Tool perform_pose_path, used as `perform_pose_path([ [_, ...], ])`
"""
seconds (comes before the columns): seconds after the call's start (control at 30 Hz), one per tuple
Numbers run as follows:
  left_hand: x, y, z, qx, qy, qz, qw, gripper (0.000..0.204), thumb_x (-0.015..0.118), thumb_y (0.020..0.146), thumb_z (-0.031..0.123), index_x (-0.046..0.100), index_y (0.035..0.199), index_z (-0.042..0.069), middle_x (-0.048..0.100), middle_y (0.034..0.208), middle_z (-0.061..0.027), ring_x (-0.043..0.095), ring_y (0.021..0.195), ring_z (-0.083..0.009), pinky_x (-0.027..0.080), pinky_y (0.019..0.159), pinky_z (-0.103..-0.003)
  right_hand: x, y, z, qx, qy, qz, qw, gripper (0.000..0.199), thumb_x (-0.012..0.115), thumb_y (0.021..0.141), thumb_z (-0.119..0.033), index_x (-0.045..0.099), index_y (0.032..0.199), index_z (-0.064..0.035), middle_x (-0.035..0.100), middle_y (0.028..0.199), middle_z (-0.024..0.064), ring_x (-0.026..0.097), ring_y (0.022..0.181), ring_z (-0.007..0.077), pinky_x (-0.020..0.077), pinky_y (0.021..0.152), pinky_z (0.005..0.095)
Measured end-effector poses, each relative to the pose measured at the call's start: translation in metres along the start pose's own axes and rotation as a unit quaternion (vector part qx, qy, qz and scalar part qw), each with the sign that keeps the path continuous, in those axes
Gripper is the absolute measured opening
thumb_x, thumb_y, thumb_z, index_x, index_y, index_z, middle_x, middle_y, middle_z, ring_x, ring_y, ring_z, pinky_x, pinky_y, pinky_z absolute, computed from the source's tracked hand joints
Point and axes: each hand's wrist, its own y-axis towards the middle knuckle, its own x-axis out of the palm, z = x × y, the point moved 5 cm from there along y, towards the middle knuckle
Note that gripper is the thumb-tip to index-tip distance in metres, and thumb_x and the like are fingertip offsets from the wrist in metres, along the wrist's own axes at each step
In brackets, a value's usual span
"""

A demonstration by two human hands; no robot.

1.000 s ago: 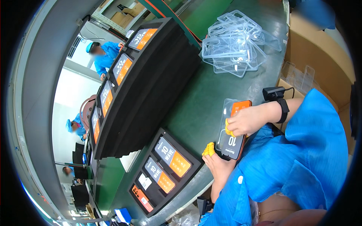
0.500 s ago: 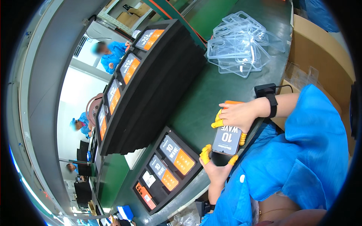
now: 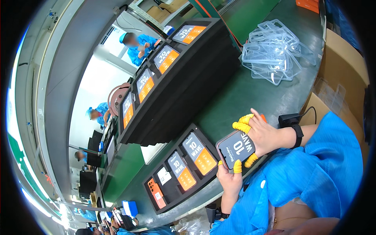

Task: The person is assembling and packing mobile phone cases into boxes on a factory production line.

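A smartphone (image 3: 232,149) with a grey printed film on its face is held flat just above the bench, beside the near end of a black foam tray (image 3: 211,172). My right hand (image 3: 263,136), in yellow finger cots, lies across the phone's far right part and grips its edges. At the phone's near end, the fingertips of my left hand (image 3: 230,181), also in yellow cots, hold the lower edge and corner. In the tray sit two phones with grey and orange films, a white label (image 3: 164,175) and an orange phone (image 3: 156,194).
A tall stack of black foam trays (image 3: 184,90) holding phones stands to the left. Clear plastic trays (image 3: 274,53) are heaped on the green bench (image 3: 223,105). Cardboard boxes (image 3: 340,70) border the right side. Co-workers in blue (image 3: 137,51) work beyond.
The phone has moved left toward the foam tray and tilted, both hands going with it. My right hand's fingers have shifted along the phone's far end. The view has also turned slightly.
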Motion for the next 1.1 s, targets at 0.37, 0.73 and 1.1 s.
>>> perform_pose_path([
  [0.37,-0.004,0.002,-0.011,0.003,-0.016,0.031,0.999,0.017,0.062,0.073,0.01,0.053,0.081,-0.003,0.059,0.069,-0.0111,0.057,0.062,-0.0152,0.043,0.058,-0.025,0.02,0.008,0.027,0.093,0.154,-0.204,0.962,0.065,0.07,0.058,-0.043,0.051,0.1,0.002,0.057,0.092,0.0159,0.056,0.084,0.029,0.0439,0.074,0.0348],
  [0.73,-0.011,0.006,-0.022,-0.052,-0.042,-0.035,0.997,0.025,0.066,0.07,0.01,0.053,0.086,-0.003,0.061,0.074,-0.0079,0.055,0.069,-0.0095,0.042,0.064,-0.023,0.015,0.003,0.016,0.075,0.193,-0.153,0.966,0.058,0.072,0.053,-0.044,0.056,0.084,0.0019,0.057,0.076,0.0149,0.056,0.072,0.0297,0.0453,0.062,0.0347],
  [1.1,-0.023,-0.002,-0.014,0.06,0.063,0.075,0.993,0.024,0.069,0.067,0.013,0.055,0.079,-0.002,0.059,0.065,-0.0126,0.059,0.06,-0.0169,0.043,0.055,-0.025,0.013,0.005,-0.01,0.008,0.091,-0.067,0.994,0.049,0.072,0.053,-0.04,0.056,0.075,0.0011,0.056,0.07,0.0121,0.056,0.068,0.0273,0.0448,0.059,0.0352],
])
